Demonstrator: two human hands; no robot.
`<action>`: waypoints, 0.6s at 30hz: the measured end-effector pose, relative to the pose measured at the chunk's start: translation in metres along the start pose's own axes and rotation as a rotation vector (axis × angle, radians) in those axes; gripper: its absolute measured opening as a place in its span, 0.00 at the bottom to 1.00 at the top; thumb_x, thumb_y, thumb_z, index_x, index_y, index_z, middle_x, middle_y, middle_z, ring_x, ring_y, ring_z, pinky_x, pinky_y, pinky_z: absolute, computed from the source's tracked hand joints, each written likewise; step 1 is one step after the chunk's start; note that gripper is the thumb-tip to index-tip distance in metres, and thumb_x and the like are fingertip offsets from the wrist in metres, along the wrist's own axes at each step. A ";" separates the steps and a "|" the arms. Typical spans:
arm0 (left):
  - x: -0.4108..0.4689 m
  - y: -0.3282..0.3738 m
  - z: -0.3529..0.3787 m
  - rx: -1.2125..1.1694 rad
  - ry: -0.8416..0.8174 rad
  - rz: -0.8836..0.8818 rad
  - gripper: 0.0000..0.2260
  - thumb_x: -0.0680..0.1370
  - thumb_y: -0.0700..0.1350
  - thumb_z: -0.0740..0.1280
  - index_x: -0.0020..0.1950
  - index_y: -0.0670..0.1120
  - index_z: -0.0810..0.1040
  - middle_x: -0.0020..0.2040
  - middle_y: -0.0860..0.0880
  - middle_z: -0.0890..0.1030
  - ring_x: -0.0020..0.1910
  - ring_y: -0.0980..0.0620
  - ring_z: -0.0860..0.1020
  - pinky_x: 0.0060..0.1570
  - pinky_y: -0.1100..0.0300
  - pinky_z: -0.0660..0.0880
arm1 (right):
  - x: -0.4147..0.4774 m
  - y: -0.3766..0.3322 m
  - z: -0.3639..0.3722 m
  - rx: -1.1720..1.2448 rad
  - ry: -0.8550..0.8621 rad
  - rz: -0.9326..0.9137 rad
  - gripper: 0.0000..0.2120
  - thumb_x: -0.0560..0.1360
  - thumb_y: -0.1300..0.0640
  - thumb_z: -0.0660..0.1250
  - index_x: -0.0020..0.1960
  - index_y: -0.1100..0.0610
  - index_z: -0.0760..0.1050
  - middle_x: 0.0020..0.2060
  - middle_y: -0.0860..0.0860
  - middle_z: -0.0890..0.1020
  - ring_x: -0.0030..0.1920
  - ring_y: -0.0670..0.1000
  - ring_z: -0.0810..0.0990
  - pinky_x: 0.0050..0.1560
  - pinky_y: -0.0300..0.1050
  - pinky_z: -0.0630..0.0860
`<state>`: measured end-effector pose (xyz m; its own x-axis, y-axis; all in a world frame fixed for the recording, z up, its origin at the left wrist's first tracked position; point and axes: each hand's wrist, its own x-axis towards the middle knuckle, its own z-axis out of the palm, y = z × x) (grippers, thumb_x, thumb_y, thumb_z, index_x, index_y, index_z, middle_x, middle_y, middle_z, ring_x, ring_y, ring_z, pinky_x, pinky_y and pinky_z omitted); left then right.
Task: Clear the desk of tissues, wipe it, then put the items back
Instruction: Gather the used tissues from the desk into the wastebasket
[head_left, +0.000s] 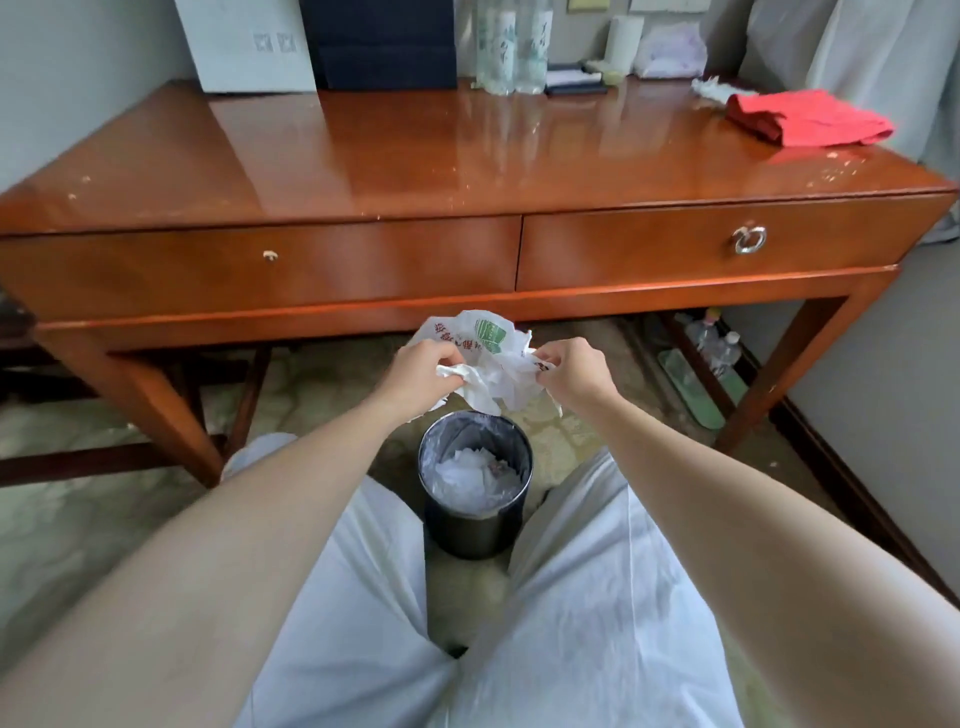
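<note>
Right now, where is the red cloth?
In the head view, the red cloth lies at the far right of the desk, just right of a white crumpled wad.

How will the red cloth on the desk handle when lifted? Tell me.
The red cloth lies folded and rumpled, so it will likely droop and unfold. It looks thin, probably light. On the glossy desk it should slide easily.

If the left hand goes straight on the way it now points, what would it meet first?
The left hand grips the crumpled tissues, and a printed bag lies just beyond them. Past those it would probably meet the front rail of the desk, though depth is unclear.
</note>
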<state>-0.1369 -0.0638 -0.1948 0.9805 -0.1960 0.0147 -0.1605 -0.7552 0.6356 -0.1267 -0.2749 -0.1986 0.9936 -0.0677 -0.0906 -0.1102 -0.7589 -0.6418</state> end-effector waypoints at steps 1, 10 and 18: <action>0.001 -0.009 0.008 -0.005 -0.017 -0.017 0.05 0.76 0.40 0.70 0.42 0.49 0.77 0.47 0.50 0.81 0.51 0.49 0.76 0.47 0.59 0.66 | 0.002 0.005 0.011 -0.005 -0.022 0.018 0.18 0.74 0.65 0.62 0.60 0.53 0.81 0.51 0.54 0.83 0.50 0.56 0.79 0.40 0.38 0.69; 0.028 -0.100 0.086 -0.102 -0.179 -0.220 0.03 0.76 0.41 0.71 0.44 0.46 0.78 0.48 0.51 0.81 0.53 0.51 0.76 0.48 0.61 0.66 | 0.035 0.048 0.098 -0.044 -0.233 0.186 0.08 0.74 0.63 0.62 0.47 0.55 0.79 0.40 0.55 0.79 0.44 0.57 0.76 0.40 0.42 0.68; 0.072 -0.162 0.152 -0.158 -0.272 -0.398 0.06 0.74 0.46 0.73 0.46 0.50 0.77 0.48 0.50 0.79 0.51 0.49 0.75 0.47 0.60 0.66 | 0.080 0.082 0.162 -0.049 -0.393 0.318 0.18 0.74 0.62 0.67 0.63 0.56 0.70 0.49 0.53 0.77 0.51 0.56 0.78 0.47 0.46 0.74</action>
<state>-0.0571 -0.0508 -0.4135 0.8939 -0.0838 -0.4405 0.2595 -0.7044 0.6607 -0.0600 -0.2371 -0.3820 0.8253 -0.0581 -0.5617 -0.3950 -0.7703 -0.5006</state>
